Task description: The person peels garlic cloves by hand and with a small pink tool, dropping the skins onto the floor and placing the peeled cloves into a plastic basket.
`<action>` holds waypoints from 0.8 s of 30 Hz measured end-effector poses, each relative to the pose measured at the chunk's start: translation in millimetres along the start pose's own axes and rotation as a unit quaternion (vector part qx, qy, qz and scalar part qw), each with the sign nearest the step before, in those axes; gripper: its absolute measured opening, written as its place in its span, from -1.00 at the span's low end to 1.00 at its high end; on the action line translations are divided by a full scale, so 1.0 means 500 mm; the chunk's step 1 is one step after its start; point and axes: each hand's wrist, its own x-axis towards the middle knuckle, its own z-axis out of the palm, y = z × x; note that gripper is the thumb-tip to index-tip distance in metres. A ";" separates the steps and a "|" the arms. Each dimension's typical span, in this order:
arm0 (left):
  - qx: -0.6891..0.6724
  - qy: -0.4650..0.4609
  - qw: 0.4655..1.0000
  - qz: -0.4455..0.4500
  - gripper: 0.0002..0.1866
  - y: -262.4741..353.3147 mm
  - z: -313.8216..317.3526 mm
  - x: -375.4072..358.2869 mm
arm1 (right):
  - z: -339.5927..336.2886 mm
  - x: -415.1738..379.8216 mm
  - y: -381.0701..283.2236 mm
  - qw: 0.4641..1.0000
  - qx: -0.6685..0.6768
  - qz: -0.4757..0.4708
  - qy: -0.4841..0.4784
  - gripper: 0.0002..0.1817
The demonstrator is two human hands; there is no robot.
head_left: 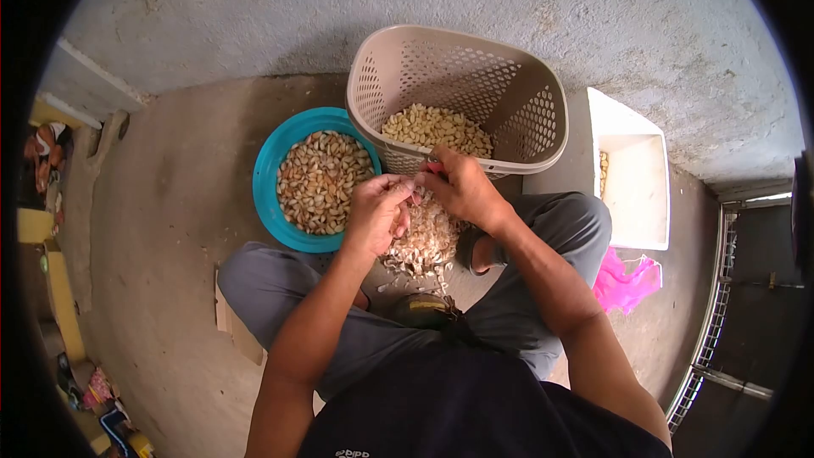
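Observation:
Both hands meet over a heap of papery garlic skins [424,242] on the floor between the legs. My left hand [379,208] is closed in a pinch on a small pale piece, which looks like a garlic clove. My right hand [465,191] is wrapped round a small tool with a red handle [436,168], its tip close to the left fingertips. Left of the hands, a teal basin [268,203] holds unpeeled garlic cloves [324,182]. Just beyond the hands stands a beige laundry basket [458,59] with peeled cloves [437,129] at its bottom.
A white foam box [636,195] with a few pale pieces stands at the right, a pink plastic bag [626,282] in front of it. A grey wall [297,8] runs behind the basket. Cardboard [237,331] lies by the left knee. Part of another person [49,148] shows far left.

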 end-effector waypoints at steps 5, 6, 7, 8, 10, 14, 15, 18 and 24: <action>0.000 0.022 1.000 -0.005 -0.85 0.001 0.004 -0.005 | 0.003 -0.011 -0.022 0.998 -0.042 -0.045 -0.012 -0.78; -0.002 0.027 1.000 -0.006 -0.86 0.001 0.003 -0.005 | 0.003 -0.014 -0.030 0.997 -0.040 -0.064 -0.016 -0.80; -0.004 0.032 0.999 -0.007 -0.87 0.001 0.003 -0.005 | 0.004 -0.016 -0.034 0.996 -0.039 -0.082 -0.019 -0.81; -0.005 0.033 0.999 -0.010 -0.88 -0.001 0.000 -0.004 | 0.007 -0.018 -0.034 0.993 -0.056 -0.099 -0.015 -0.82; -0.009 0.035 0.999 -0.016 -0.90 -0.005 -0.005 -0.002 | 0.014 -0.020 -0.033 0.987 -0.089 -0.132 -0.006 -0.82; -0.025 0.041 0.999 -0.022 -0.91 -0.012 -0.001 -0.005 | 0.027 -0.022 -0.020 0.993 -0.045 -0.110 0.008 -0.82; -0.036 0.042 0.998 -0.023 -0.91 -0.013 0.000 -0.007 | 0.031 -0.021 -0.018 0.997 0.003 -0.080 0.011 -0.83; -0.057 0.055 0.997 -0.010 -0.91 -0.006 0.016 -0.014 | 0.031 -0.015 -0.014 0.957 0.270 0.109 -0.012 -0.83; -0.027 0.041 0.997 0.054 -0.88 -0.020 0.014 -0.004 | 0.037 -0.004 -0.007 0.853 0.473 0.220 -0.013 -0.86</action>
